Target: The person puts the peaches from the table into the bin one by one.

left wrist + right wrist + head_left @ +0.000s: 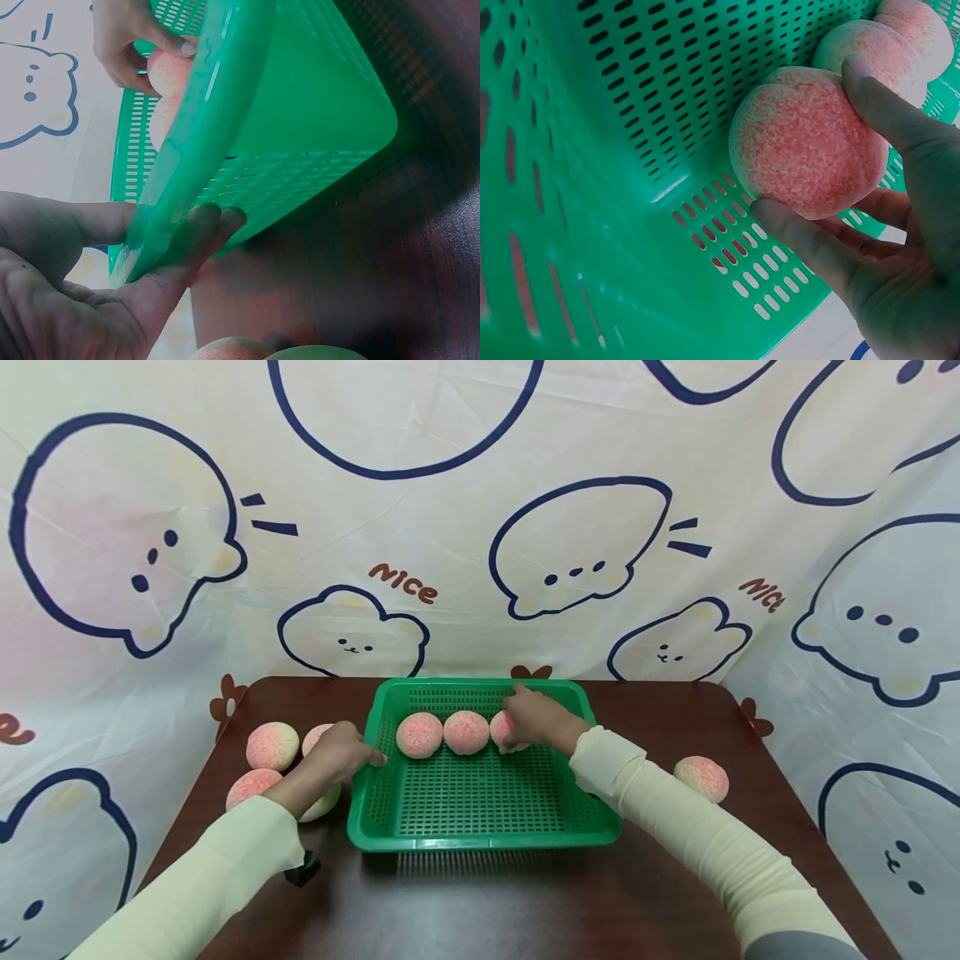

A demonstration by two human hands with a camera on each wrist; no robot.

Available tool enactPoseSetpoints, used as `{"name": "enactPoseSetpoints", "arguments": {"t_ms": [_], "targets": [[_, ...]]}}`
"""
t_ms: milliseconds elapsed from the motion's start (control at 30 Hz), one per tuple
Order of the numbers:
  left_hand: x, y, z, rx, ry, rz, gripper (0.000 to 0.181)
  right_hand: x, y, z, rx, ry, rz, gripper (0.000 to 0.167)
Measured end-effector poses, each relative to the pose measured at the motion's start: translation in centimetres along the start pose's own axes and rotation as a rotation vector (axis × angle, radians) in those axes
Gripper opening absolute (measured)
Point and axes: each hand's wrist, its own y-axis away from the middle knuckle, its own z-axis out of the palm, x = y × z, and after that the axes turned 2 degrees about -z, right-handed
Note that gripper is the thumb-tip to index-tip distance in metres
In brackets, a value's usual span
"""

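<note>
A green plastic basket (480, 842) with slotted walls stands on the table. My left hand (339, 753) pinches its left rim, thumb on one side and fingers on the other, as the left wrist view shows. Inside, at the back right, my right hand (542, 720) holds a pink peach (810, 142) between thumb and fingers. Two more peaches, one in the middle (467, 732) and one at the left (419, 735), lie beside it in a row along the back wall. In the head view my right hand partly hides the held peach.
Several peaches (272, 746) lie on the table left of the basket, partly behind my left hand and forearm. Another peach (701, 778) sits to the right, beside my right sleeve. A patterned cloth (465, 527) hangs behind the dark brown table (480, 910).
</note>
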Motion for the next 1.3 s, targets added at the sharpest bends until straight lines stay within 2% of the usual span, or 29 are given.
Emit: {"name": "enactPoseSetpoints", "arguments": {"t_ms": [467,700,967,1167,1300], "targets": [[0.0,-0.1,-0.2,0.001,0.004,0.008,0.039,-0.7,0.1,0.2,0.005,0.079,-0.008,0.052],[0.1,-0.2,-0.3,0.000,0.001,0.004,0.040,-0.8,0.0,0.1,0.003,0.110,0.009,0.064],[0.0,-0.2,-0.3,-0.003,0.004,-0.001,0.043,-0.7,0.1,0.2,0.044,0.184,0.010,0.064],[0.0,-0.1,-0.4,-0.005,0.002,-0.001,0.042,-0.2,0.8,-0.9,0.071,0.126,-0.026,0.049],[0.0,0.0,-0.2,-0.003,-0.005,0.012,0.043,1.0,1.9,-2.2,0.099,0.081,-0.033,0.046]]}}
